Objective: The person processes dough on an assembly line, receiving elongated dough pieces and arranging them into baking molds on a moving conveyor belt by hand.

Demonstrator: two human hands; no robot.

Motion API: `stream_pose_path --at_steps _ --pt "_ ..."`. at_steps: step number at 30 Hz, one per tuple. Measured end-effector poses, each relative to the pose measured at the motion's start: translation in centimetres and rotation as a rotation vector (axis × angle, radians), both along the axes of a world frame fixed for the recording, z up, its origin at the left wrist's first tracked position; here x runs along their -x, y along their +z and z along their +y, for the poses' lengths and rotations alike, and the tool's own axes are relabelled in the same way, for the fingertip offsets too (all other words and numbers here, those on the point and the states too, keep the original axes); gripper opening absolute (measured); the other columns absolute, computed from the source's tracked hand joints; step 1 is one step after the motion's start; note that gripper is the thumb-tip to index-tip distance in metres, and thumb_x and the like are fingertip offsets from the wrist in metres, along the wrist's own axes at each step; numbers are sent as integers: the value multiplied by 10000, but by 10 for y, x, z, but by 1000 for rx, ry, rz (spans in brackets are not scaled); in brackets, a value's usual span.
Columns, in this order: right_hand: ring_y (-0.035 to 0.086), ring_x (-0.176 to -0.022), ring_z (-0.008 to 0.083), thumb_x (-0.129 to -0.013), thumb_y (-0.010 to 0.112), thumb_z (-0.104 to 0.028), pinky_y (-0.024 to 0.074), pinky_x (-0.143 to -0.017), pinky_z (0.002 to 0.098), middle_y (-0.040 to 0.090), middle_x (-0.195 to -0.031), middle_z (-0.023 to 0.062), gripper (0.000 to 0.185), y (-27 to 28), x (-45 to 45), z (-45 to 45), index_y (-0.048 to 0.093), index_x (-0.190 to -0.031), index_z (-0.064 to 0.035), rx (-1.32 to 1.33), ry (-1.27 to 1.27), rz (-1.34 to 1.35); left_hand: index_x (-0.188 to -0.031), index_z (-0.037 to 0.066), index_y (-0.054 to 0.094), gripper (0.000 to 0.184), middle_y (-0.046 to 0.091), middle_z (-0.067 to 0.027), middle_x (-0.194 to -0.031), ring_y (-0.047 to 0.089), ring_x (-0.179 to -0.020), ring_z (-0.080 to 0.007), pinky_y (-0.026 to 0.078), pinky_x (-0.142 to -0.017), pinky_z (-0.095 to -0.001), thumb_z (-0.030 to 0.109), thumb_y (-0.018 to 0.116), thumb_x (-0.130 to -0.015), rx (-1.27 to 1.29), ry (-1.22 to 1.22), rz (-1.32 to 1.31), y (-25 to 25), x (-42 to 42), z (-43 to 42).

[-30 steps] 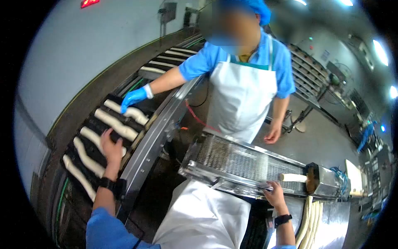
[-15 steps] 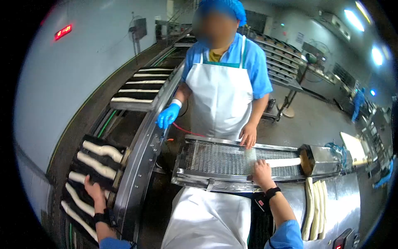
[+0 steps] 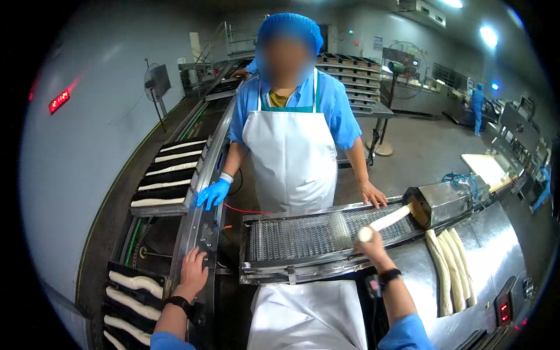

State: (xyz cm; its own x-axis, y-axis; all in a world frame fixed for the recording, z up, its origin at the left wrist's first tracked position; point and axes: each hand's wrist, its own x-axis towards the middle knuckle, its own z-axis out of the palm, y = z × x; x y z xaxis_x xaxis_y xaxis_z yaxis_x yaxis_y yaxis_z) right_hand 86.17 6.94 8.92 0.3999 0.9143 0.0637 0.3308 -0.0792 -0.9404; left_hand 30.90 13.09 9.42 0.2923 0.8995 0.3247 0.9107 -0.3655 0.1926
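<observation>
Head view: Right hand grips dough roll above mesh belt

The fingers of the right hand are clamped on the near end of the dough roll, toward the near edge of the mesh belt. The roll's other end meets the opening of a metal housing at the belt's right end. The left hand rests on a metal rail, its fingers slightly apart and holding nothing.

Just beside the left hand, dough strips lie in a dark tray, roughly parallel to its far edge. Farther along the rail, more strips fill a second tray, 1 of them along its near edge.

On the steel counter, 4 rolls lie side by side, their far ends near the edge beside the belt. A display unit with red digits stands toward the counter's near right corner.

Across the belt, a co-worker in a white apron rests a blue-gloved hand on the rail and a bare hand at the belt's far edge.
</observation>
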Motion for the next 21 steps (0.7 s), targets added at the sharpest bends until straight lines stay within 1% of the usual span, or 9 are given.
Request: stream_pose_path --at_steps 3,8,11,13,16,17,18,20,21 --pt "609 -903 215 -709 649 66 541 -751 353 597 -1007 75 442 8 -41 -81 547 -1121 -60 -217 -318 533 -1230 35 536 476 387 -196 -1423 319 -1352 -357 279 -1123 -435 112 675 -781 208 73 77 -9 15 15" --pt "589 -878 218 -707 617 -46 529 -708 369 552 -975 72 432 -21 -90 -244 502 -1121 -87 -226 -899 457 -1213 0 540 446 361 -212 -1436 288 -1375 -360 278 -1127 -425 138 672 -810 140 -13 226 7 2 14" --pt "582 -907 242 -707 586 -40 488 -777 396 594 -943 136 277 -33 -92 -294 592 -981 6 247 -1180 -176 -1203 -5 540 437 353 -215 -1441 282 -1378 -366 278 -1124 -427 163 672 -822 129 28 2 -3 6 26" --pt "590 -893 310 -665 584 30 481 -778 382 600 -888 146 304 -36 -71 -293 608 -966 -6 486 -1255 -1128 -1200 -8 534 437 364 -216 -1429 288 -1373 -371 283 -1119 -433 174 669 -827 156 35 -9 -2 7 28" --pt "510 -1087 375 -793 588 -44 407 -953 485 530 -1145 249 321 -24 -36 -251 564 -1105 29 308 -825 -1145 -1171 -14 530 416 384 -220 -1402 304 -1361 -379 296 -1109 -443 168 666 -822 168 77 -26 -6 10 32" --pt "494 -1127 394 -806 567 -28 388 -1002 492 507 -1193 259 357 -25 -22 -219 540 -1160 12 108 -961 -554 -1171 -14 530 416 384 -220 -1402 304 -1361 -379 296 -1109 -443 168 666 -822 169 69 -25 -7 12 32" --pt "455 -1196 410 -845 522 -29 332 -1060 501 486 -1243 262 365 -72 -46 -225 516 -1210 -15 172 -472 -1118 -1165 -14 530 410 383 -223 -1402 308 -1356 -383 297 -1108 -444 165 665 -821 152 53 -17 -8 14 32" --pt "291 -1368 414 -895 437 -83 216 -1131 513 334 -1454 255 471 -47 -32 -187 431 -1366 -62 407 -245 -1014 -1160 -14 531 404 382 -226 -1401 313 -1351 -388 298 -1107 -446 162 664 -821 130 29 -8 -8 13 38" --pt "325 -1326 456 -869 460 -59 270 -1103 511 357 -1405 299 472 -41 -34 -176 457 -1340 -41 343 -178 -1043 -1160 -15 529 405 381 -229 -1402 316 -1348 -392 299 -1106 -447 158 663 -820 133 44 -15 -8 13 37"
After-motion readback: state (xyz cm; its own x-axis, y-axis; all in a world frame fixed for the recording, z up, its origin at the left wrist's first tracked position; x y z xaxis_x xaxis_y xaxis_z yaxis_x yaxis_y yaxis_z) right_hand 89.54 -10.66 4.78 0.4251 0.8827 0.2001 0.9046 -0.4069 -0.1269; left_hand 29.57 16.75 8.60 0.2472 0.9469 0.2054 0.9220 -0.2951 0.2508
